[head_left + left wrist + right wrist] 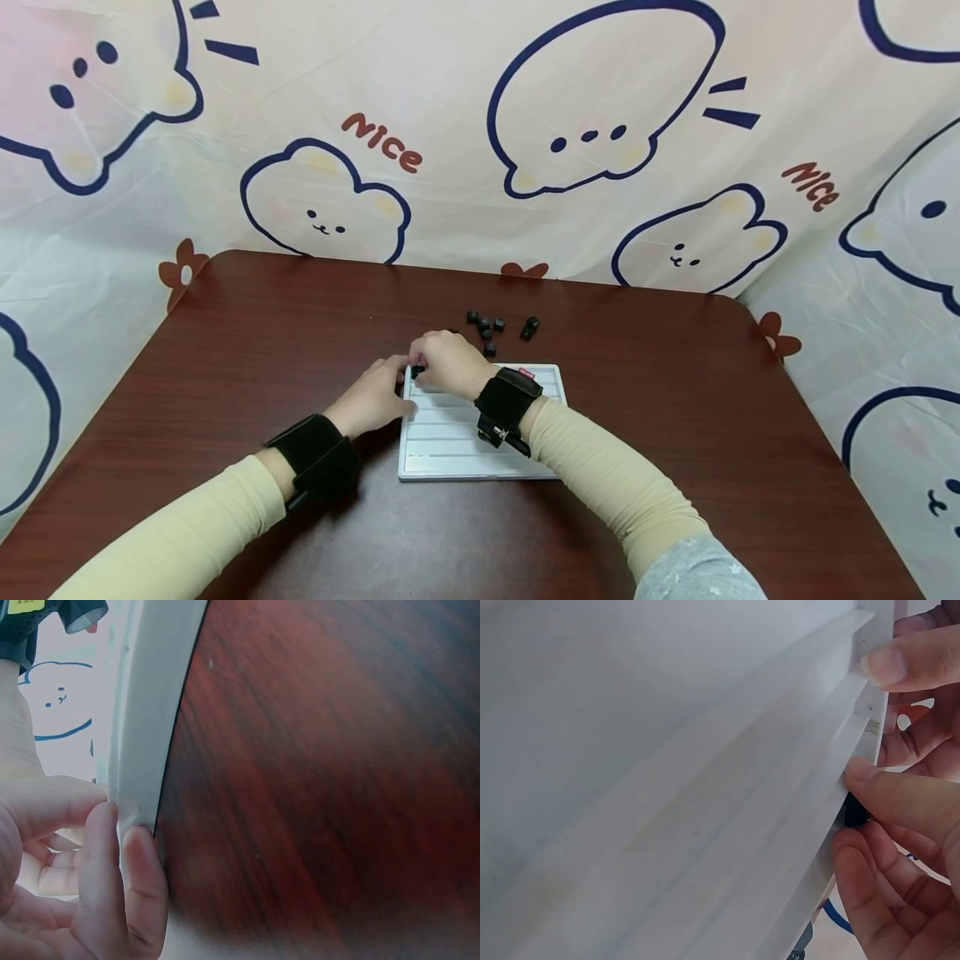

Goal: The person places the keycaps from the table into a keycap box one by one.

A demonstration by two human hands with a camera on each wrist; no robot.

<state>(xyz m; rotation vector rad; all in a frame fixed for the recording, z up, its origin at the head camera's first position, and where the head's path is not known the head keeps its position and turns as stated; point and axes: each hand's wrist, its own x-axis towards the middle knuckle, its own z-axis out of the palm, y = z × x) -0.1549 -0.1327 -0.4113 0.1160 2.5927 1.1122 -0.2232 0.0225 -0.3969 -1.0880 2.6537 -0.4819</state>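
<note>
A white ridged tray [442, 439] with parallel slots lies on the table, a small red label near its far right. My left hand [371, 398] grips the tray's left rim, thumb over the edge and fingers along the outer wall, as the right wrist view shows. With thumb and fingers, my right hand [453, 364] pinches a small black cube [857, 811] at the far left corner of the tray, in the end of the farthest slot. Fingers cover most of this cube. Beyond the tray's far edge sit several loose black cubes [485, 324].
Two more black cubes [529, 328] sit close together behind the tray, to the right of the others. The brown wooden table [660, 433] reaches back to a patterned cloth [450, 208]. Both wrists wear black bands [510, 400].
</note>
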